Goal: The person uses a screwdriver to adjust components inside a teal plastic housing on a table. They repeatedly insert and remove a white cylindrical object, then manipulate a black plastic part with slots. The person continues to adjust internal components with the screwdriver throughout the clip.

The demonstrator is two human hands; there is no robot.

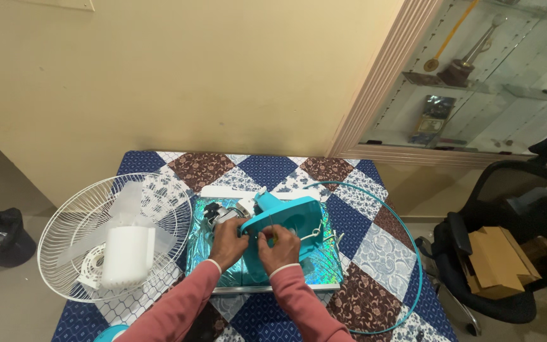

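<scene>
Your right hand (278,247) covers small yellowish thing, too tiny to identify. Left hand (228,242) hides part of teal fan housing (283,221). Teal ring (406,253) cut at bottom edge. Office chair (508,253) cropped right.

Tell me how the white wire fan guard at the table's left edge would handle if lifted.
The white wire guard looks light for its size, being thin open wire. It probably flexes a little. Its dished shape overhangs the table edge, so it may tip, spilling the clear blades lying inside.

Head view, steeply down, near table (349,215)
</scene>
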